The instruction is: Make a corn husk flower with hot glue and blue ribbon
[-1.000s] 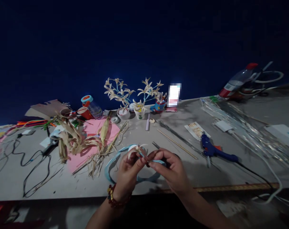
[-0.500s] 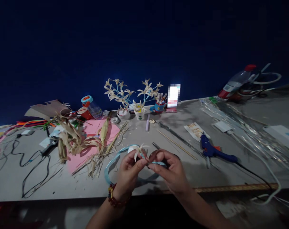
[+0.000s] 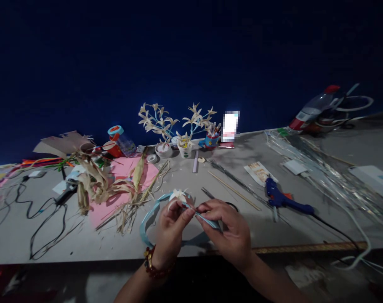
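My left hand (image 3: 171, 227), with a beaded bracelet at the wrist, pinches the stem of a pale husk flower (image 3: 179, 194). The petals point away from me, above the fingers. Close against it, my right hand (image 3: 231, 231) has its thumb and fingers closed on a light blue strip (image 3: 211, 222) that meets the stem. A long loop of light blue ribbon (image 3: 145, 227) curves over the table on the left, partly hidden by my hands. Just beyond my right hand lie scissors (image 3: 207, 192), their handles mostly covered.
Two potted husk-flower arrangements (image 3: 185, 150) stand at the back. Dried corn husks (image 3: 98, 185) lie on pink paper (image 3: 123, 166) at left. To the right are a wooden stick (image 3: 234, 190), thin wires (image 3: 238, 181), a blue glue gun (image 3: 288, 202) with its cord, and plastic packets (image 3: 330, 172).
The flower has tipped away from me, and the blue strip now slants down toward my right palm. My right hand has turned slightly, with its fingers closer over the stem.
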A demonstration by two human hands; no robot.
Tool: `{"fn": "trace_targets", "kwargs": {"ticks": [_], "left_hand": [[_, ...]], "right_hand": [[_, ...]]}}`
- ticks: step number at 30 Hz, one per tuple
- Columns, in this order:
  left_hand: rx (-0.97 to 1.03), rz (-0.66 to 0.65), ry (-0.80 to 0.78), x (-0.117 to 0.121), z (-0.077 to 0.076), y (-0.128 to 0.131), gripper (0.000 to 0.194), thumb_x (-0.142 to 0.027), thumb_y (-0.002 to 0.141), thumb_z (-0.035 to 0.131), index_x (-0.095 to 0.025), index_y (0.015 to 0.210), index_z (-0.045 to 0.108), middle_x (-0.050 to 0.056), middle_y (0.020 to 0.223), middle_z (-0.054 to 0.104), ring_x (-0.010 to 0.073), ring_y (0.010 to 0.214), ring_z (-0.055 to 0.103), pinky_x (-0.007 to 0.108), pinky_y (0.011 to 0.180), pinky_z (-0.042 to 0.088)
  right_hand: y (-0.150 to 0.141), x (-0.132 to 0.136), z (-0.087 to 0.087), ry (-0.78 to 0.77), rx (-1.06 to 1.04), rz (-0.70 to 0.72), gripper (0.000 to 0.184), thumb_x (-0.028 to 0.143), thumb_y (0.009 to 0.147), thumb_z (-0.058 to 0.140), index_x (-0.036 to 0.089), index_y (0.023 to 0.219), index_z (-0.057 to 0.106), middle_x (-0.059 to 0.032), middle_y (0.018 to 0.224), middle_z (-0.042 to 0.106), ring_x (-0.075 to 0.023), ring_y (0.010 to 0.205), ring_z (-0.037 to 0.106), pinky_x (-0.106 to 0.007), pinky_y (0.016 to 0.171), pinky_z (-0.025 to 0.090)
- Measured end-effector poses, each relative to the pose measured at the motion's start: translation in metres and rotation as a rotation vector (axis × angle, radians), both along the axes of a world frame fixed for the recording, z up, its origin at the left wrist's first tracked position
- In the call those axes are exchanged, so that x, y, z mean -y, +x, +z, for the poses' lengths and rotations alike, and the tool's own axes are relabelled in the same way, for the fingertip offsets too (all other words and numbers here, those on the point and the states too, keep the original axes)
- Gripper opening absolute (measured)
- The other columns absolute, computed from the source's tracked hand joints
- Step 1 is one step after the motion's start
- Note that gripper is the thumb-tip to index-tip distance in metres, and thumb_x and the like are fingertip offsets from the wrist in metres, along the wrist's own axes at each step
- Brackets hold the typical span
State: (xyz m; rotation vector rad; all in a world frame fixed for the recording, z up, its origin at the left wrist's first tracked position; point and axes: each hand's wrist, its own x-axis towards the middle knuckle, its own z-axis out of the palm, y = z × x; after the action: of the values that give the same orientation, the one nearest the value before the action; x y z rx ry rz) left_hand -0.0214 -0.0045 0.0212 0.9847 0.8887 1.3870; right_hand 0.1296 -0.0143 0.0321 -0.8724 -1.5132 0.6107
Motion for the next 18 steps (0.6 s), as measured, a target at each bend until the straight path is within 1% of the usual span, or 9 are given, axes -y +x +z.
{"fn": "trace_targets", "kwargs": {"ticks": [4, 6, 8, 11, 13, 15, 16, 17, 18], "left_hand": [[-0.109, -0.019, 0.037, 0.001, 0.006, -0.004, 0.01, -0.025, 0.084, 0.073, -0.016, 0.08, 0.069, 0.003, 0.081, 0.063, 0.0166, 0.082, 0.057, 0.028, 0.08, 0.046], [-0.151, -0.051, 0.065, 0.0, 0.01, -0.005, 0.01, -0.025, 0.084, 0.072, -0.017, 0.08, 0.069, 0.004, 0.081, 0.063, 0.0173, 0.082, 0.057, 0.028, 0.08, 0.045], [-0.169, -0.09, 0.092, -0.001, 0.015, -0.006, 0.01, -0.026, 0.085, 0.071, -0.017, 0.08, 0.069, 0.004, 0.081, 0.063, 0.0177, 0.083, 0.056, 0.028, 0.08, 0.045], [-0.172, -0.145, 0.121, -0.003, 0.022, -0.008, 0.012, -0.028, 0.085, 0.071, -0.017, 0.08, 0.068, 0.003, 0.079, 0.061, 0.0174, 0.08, 0.056, 0.028, 0.077, 0.045], [-0.171, -0.204, 0.122, -0.005, 0.024, -0.009, 0.014, -0.029, 0.085, 0.07, -0.017, 0.079, 0.068, 0.004, 0.077, 0.06, 0.0171, 0.076, 0.056, 0.028, 0.072, 0.046], [-0.151, -0.262, 0.106, -0.007, 0.023, -0.01, 0.015, -0.03, 0.085, 0.07, -0.017, 0.079, 0.069, 0.004, 0.076, 0.059, 0.0165, 0.07, 0.056, 0.029, 0.066, 0.047], [-0.142, -0.268, 0.102, -0.007, 0.021, -0.01, 0.015, -0.03, 0.085, 0.07, -0.017, 0.078, 0.069, 0.004, 0.076, 0.059, 0.0165, 0.069, 0.057, 0.029, 0.065, 0.048], [-0.14, -0.25, 0.102, -0.008, 0.018, -0.009, 0.015, -0.03, 0.084, 0.071, -0.017, 0.078, 0.07, 0.004, 0.076, 0.06, 0.0168, 0.069, 0.058, 0.029, 0.066, 0.049], [-0.144, -0.212, 0.104, -0.008, 0.015, -0.009, 0.014, -0.03, 0.083, 0.072, -0.017, 0.078, 0.07, 0.004, 0.076, 0.062, 0.0174, 0.072, 0.059, 0.03, 0.069, 0.05]], "right_hand": [[0.002, 0.0, 0.005, -0.078, -0.061, 0.035, 0.013, 0.012, 0.082, 0.07, 0.024, 0.079, 0.067, -0.0044, 0.087, 0.073, -0.0208, 0.08, 0.069, -0.036, 0.075, 0.054], [0.002, -0.001, 0.006, -0.167, -0.153, 0.099, 0.014, 0.015, 0.081, 0.071, 0.023, 0.072, 0.063, -0.004, 0.083, 0.071, -0.02, 0.078, 0.068, -0.034, 0.074, 0.053], [0.002, -0.003, 0.006, -0.304, -0.299, 0.182, 0.019, 0.018, 0.078, 0.074, 0.022, 0.067, 0.059, -0.0027, 0.08, 0.07, -0.0189, 0.076, 0.065, -0.032, 0.072, 0.052], [0.0, -0.006, 0.006, -0.543, -0.527, 0.296, 0.023, 0.022, 0.071, 0.08, 0.021, 0.064, 0.058, -0.0009, 0.074, 0.067, -0.0171, 0.073, 0.062, -0.029, 0.069, 0.05], [-0.002, -0.008, 0.006, -0.686, -0.642, 0.389, 0.026, 0.024, 0.067, 0.082, 0.02, 0.062, 0.057, 0.0003, 0.07, 0.064, -0.0152, 0.067, 0.059, -0.027, 0.066, 0.049], [-0.004, -0.008, 0.007, -0.785, -0.71, 0.487, 0.03, 0.026, 0.065, 0.083, 0.019, 0.06, 0.055, 0.0015, 0.068, 0.062, -0.0134, 0.062, 0.056, -0.027, 0.063, 0.048], [-0.004, -0.008, 0.006, -0.793, -0.716, 0.499, 0.03, 0.026, 0.066, 0.083, 0.019, 0.06, 0.054, 0.0018, 0.068, 0.061, -0.0129, 0.061, 0.056, -0.027, 0.063, 0.048], [-0.005, -0.008, 0.006, -0.766, -0.7, 0.47, 0.029, 0.025, 0.067, 0.082, 0.019, 0.061, 0.054, 0.0019, 0.068, 0.061, -0.0131, 0.061, 0.056, -0.027, 0.063, 0.048], [-0.004, -0.008, 0.005, -0.707, -0.653, 0.412, 0.027, 0.024, 0.068, 0.08, 0.02, 0.063, 0.055, 0.0014, 0.07, 0.062, -0.0139, 0.064, 0.057, -0.027, 0.063, 0.048]]}}
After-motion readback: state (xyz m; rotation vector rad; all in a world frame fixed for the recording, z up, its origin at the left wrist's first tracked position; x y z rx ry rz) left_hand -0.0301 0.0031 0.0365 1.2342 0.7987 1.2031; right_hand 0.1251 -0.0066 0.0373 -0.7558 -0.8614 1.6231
